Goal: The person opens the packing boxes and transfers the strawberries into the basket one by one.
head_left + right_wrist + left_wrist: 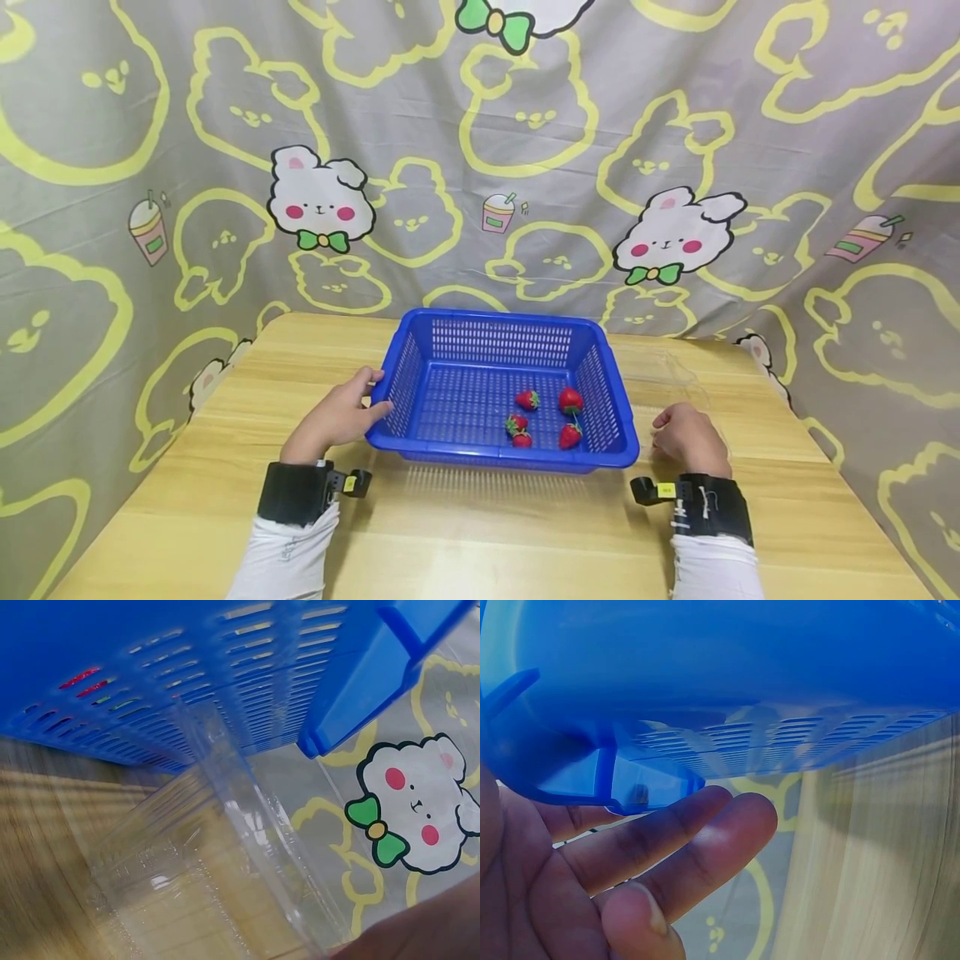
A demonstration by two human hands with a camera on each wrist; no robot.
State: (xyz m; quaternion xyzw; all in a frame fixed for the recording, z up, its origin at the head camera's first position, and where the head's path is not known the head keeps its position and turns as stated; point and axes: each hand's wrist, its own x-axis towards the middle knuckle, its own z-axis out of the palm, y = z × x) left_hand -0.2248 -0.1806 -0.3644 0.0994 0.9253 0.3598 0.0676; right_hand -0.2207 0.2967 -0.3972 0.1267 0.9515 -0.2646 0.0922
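Note:
A blue perforated plastic basket point(486, 462) stands in the middle of the table. Several red strawberries point(571, 402) with green leaf caps lie in its right half. At the basket's left rim my left hand point(337, 415) touches the edge with thumb and index finger spread. The left wrist view shows its other fingers point(739, 821) fairly straight beside the outer wall, under the rim. To the right of the basket, my right hand point(692, 437) has curled fingers and grips a clear plastic box point(225, 855), faint in the head view. Its fingertips are hidden.
The wood-grain table point(480, 542) extends in front of the basket and to both sides. A grey curtain point(420, 108) with rabbit prints hangs around the back and sides. The clear box stands close beside the basket's right wall.

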